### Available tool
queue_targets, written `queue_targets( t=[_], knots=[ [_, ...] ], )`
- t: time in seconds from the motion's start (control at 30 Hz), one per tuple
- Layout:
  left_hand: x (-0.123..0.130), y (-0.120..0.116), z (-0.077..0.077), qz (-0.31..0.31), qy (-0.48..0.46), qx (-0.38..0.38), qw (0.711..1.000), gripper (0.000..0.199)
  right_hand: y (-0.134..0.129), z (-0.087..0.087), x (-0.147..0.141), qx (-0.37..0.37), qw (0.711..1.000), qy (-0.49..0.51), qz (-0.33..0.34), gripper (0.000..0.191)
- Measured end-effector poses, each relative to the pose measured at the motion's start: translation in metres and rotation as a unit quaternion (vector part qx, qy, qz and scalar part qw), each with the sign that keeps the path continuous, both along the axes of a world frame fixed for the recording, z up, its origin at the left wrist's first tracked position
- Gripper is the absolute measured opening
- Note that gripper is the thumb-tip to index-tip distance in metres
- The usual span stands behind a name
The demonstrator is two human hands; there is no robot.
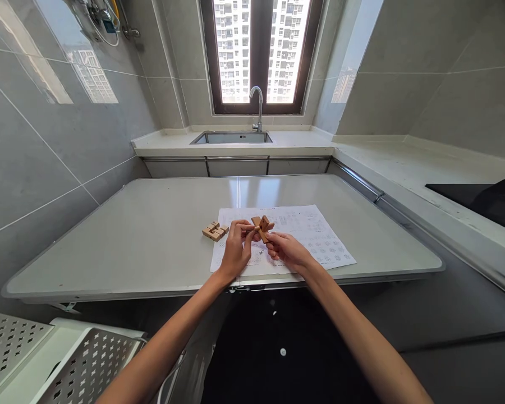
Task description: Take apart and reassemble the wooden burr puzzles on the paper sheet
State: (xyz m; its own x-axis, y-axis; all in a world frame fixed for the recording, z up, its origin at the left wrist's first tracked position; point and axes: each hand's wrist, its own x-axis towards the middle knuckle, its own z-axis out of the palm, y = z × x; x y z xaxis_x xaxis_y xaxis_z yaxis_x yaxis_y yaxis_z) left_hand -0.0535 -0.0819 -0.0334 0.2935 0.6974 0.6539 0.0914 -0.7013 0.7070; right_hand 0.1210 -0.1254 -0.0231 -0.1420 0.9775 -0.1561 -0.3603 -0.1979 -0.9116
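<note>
Above a printed paper sheet (320, 235), both hands hold a small cluster of interlocking wooden puzzle pieces (264, 224). My left hand (238, 244) pinches a light wooden piece at the left side of the cluster. With thumb and fingers closed, my right hand (287, 250) grips the cluster's lower right. Its darker wooden arms stick out in several directions. How the pieces fit together is partly hidden by the fingers. More notched wooden pieces (214, 231) lie side by side on the table, just left of my left hand, near the sheet's left edge.
The white table (109, 235) has a seam down its middle and rounded corners. Behind it are a counter with a steel sink (235, 137) and a faucet (260, 106). A black bag (488, 196) lies on the right counter. Perforated white racks (101, 359) stand low at left.
</note>
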Motion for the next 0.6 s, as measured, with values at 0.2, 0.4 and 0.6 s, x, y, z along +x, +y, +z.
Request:
queue_targets(
  t=[0.2,0.4,0.6],
  knots=[
    [0.000,0.000,0.000,-0.025,0.005,0.005,1.000,0.011,-0.004,-0.001,0.004,0.024,0.999,-0.008,0.025,0.051],
    [-0.001,-0.001,0.002,-0.031,0.023,0.024,0.999,0.011,-0.005,-0.005,0.010,0.019,0.999,-0.004,0.050,0.048],
    [-0.003,-0.002,0.000,-0.034,0.071,0.007,0.997,0.027,-0.004,-0.007,0.020,-0.007,0.997,0.061,0.049,0.035]
  ],
)
